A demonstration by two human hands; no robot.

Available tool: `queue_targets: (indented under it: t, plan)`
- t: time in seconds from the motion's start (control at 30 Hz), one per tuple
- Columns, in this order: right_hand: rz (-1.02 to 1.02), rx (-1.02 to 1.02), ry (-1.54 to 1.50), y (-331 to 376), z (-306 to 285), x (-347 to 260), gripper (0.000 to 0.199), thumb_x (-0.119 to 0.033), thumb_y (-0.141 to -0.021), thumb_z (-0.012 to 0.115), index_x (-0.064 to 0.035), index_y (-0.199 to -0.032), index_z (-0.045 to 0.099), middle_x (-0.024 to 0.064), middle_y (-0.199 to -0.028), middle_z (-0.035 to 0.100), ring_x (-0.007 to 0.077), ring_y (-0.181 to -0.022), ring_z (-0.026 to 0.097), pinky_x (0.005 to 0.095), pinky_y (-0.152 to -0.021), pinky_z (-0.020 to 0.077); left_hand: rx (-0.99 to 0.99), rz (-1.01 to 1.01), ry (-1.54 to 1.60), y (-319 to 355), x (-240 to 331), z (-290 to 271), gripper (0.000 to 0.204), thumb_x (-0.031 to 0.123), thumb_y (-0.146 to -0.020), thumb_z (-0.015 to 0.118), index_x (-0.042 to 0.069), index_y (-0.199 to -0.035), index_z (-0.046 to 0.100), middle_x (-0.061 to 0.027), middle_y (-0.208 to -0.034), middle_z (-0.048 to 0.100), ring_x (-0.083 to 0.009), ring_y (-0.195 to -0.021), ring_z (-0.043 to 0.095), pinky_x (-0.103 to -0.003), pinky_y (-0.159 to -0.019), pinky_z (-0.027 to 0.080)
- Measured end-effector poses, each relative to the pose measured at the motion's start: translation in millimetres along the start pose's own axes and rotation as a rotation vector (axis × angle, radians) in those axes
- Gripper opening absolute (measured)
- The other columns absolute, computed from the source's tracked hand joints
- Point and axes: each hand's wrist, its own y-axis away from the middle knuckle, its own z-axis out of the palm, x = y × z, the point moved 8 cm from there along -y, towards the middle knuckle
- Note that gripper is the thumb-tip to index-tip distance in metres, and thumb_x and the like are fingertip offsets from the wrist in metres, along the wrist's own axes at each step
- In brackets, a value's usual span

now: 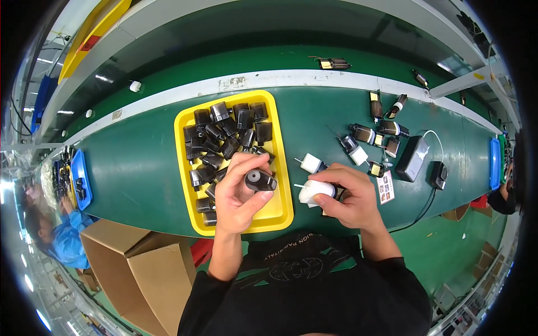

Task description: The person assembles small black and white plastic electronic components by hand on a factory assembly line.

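In my left hand (238, 199), a dark, translucent plastic housing (262, 181) is gripped between thumb and fingers, its round grey end facing up. My right hand (354, 196) pinches a white plastic part (315, 192) with a thin pale tube pointing left. The two held pieces are apart from each other. Just beyond my right hand lies a similar white-and-dark part (311, 163). Beneath my left hand is a yellow tray (284, 168) holding several dark housings (230, 147).
Several dark assemblies with white or yellow parts (364, 133) lie to the right on the green bench (314, 117). Beyond them are a black box-shaped device (412, 159) and a corded adapter (439, 175). An open cardboard box (159, 288) stands lower left; a person in blue (70, 241) is at far left.
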Motion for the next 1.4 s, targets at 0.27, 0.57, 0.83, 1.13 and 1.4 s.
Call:
queue_targets:
  t: [0.27, 0.57, 0.83, 1.13, 1.4]
  plan:
    - [-0.219, -0.013, 0.179, -19, 2, -34, 0.031, -0.002, -0.068, 0.076, 0.0021, -0.097, 0.066, 0.0101, -0.079, 0.063, 0.0180, -0.065, 0.061, 0.0255, -0.058, 0.0460, 0.169, -0.161, 0.015, 12, -2, -5, 0.065, -0.015, -0.070, 0.071, -0.006, -0.129, 0.045, -0.0119, -0.106, 0.055, -0.0177, -0.093, 0.061, -0.024, -0.076, 0.054]
    - [-0.164, 0.006, 0.269, -27, 7, -34, 0.028, -0.003, -0.069, 0.075, -0.0002, -0.095, 0.066, 0.0093, -0.076, 0.062, 0.0166, -0.063, 0.060, 0.0252, -0.055, 0.0458, 0.232, -0.170, 0.130, 13, -3, -1, 0.048, -0.015, -0.070, 0.071, -0.009, -0.114, 0.052, -0.0181, -0.105, 0.061, -0.0207, -0.094, 0.064, -0.031, -0.081, 0.056]
    - [-0.232, 0.044, 0.227, -29, 9, -35, 0.029, -0.001, -0.068, 0.075, 0.0002, -0.096, 0.065, 0.0099, -0.077, 0.062, 0.0166, -0.064, 0.060, 0.0253, -0.054, 0.0449, 0.236, -0.190, 0.158, 15, 1, -4, 0.048, -0.016, -0.070, 0.071, -0.010, -0.114, 0.053, -0.0166, -0.099, 0.064, -0.0208, -0.091, 0.065, -0.030, -0.079, 0.056]
    - [-0.283, 0.001, 0.183, -21, 19, -39, 0.029, -0.004, -0.073, 0.076, 0.0009, -0.097, 0.059, 0.0105, -0.077, 0.059, 0.0194, -0.063, 0.056, 0.0277, -0.051, 0.0425, 0.282, -0.064, 0.325, 16, 12, 1, 0.051, -0.018, -0.069, 0.070, -0.011, -0.116, 0.052, -0.0188, -0.103, 0.064, -0.0235, -0.091, 0.067, -0.030, -0.081, 0.056]
    - [-0.275, -0.041, 0.139, -16, 22, -37, 0.029, -0.007, -0.076, 0.076, 0.0006, -0.097, 0.057, 0.0108, -0.079, 0.058, 0.0173, -0.065, 0.053, 0.0265, -0.053, 0.0405, 0.241, -0.060, 0.231, 14, 24, 9, 0.050, -0.018, -0.069, 0.070, -0.011, -0.116, 0.054, -0.0135, -0.101, 0.060, -0.0247, -0.092, 0.066, -0.030, -0.081, 0.056]
